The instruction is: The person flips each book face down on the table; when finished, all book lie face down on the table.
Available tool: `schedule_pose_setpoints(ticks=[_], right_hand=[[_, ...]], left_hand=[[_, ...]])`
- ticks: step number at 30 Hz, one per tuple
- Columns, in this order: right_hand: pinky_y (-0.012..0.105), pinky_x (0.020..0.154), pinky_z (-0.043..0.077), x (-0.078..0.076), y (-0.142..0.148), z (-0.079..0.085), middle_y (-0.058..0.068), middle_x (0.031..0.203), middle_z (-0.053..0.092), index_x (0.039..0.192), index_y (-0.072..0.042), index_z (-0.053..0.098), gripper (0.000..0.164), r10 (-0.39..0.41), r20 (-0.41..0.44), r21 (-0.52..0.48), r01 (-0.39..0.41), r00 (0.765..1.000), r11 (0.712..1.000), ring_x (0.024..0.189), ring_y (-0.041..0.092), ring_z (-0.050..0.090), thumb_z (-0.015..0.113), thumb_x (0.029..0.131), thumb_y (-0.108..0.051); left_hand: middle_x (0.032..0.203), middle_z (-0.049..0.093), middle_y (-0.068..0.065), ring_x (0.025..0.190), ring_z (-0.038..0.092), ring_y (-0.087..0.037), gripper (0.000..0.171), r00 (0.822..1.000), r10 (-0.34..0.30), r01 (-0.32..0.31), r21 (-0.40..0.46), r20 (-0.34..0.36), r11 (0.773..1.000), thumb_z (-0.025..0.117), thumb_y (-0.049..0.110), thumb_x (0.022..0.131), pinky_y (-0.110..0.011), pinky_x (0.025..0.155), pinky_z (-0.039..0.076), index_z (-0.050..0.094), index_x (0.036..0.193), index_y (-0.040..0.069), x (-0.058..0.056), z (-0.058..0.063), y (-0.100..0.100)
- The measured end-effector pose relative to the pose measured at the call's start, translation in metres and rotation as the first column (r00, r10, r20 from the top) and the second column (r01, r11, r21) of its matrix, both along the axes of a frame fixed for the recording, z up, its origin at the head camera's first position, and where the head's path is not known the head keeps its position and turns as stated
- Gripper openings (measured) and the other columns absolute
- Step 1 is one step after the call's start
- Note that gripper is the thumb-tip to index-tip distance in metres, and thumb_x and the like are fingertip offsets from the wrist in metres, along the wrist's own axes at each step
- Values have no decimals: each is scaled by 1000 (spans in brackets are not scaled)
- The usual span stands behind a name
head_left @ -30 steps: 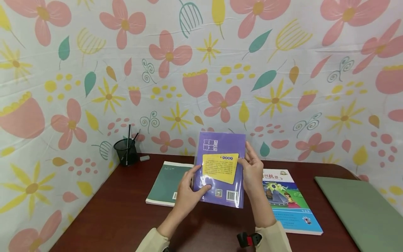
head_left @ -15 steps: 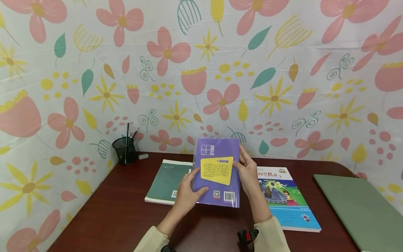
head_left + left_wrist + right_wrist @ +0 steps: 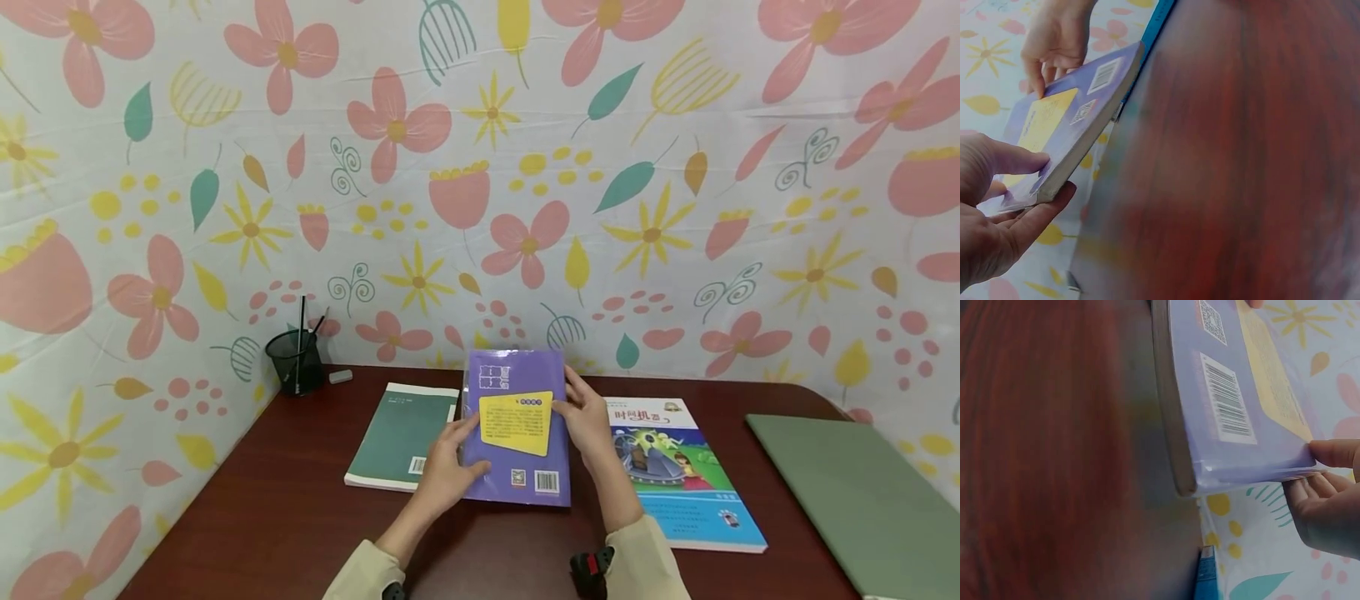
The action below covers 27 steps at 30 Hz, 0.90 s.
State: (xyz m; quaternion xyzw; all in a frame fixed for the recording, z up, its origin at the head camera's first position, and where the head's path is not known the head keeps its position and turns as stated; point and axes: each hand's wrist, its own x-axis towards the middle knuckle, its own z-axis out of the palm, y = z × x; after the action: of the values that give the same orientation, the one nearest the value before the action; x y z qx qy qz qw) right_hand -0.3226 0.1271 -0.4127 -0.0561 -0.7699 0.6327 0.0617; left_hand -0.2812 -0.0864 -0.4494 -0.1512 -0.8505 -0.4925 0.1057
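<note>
A purple book (image 3: 517,479) in a clear plastic cover is held up between both hands, its back with a yellow text panel and a barcode facing me. My left hand (image 3: 447,467) grips its left side, thumb over the back cover and fingers underneath, as the left wrist view shows. On the opposite edge, my right hand (image 3: 588,417) pinches the book between thumb and fingers. In the right wrist view, the book's page block (image 3: 1169,406) faces the dark tabletop.
A dark green book (image 3: 397,433) lies at left on the brown table (image 3: 247,508). To the right are a colourful picture-cover book (image 3: 675,467) and a grey-green flat slab (image 3: 855,492). A black mesh pen cup (image 3: 295,362) and a small white eraser (image 3: 341,377) stand at the back left.
Both hands have lowered the purple book toward the table and shifted it slightly left in the head view. Their grip on it looks the same.
</note>
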Motion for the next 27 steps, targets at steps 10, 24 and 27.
schedule_pose_setpoints(ticks=[10,24,27], right_hand=[[40,100,48,-7,8,-14,12,147,50,152,-18,36,63,-12,49,41,10,999,999,128,30,50,59,94,-8],[45,110,40,-9,12,-31,13,147,48,150,-13,40,61,-25,71,16,24,997,1000,135,33,46,61,93,-9],[47,112,38,-9,14,-33,15,147,48,150,-12,39,60,-14,76,22,13,997,1000,137,36,43,60,93,-9]], left_hand=[[143,47,-28,127,49,-44,70,994,-34,23,105,105,994,73,-6,75,-49,101,48,48,141,-3,-8,-20,0],[140,52,-26,115,56,-40,65,984,3,-33,170,175,985,74,-3,76,-40,90,53,53,137,-2,-8,-29,2],[135,56,-28,115,59,-41,65,984,5,-36,175,176,984,75,-2,76,-42,90,55,52,136,-6,-8,-29,3]])
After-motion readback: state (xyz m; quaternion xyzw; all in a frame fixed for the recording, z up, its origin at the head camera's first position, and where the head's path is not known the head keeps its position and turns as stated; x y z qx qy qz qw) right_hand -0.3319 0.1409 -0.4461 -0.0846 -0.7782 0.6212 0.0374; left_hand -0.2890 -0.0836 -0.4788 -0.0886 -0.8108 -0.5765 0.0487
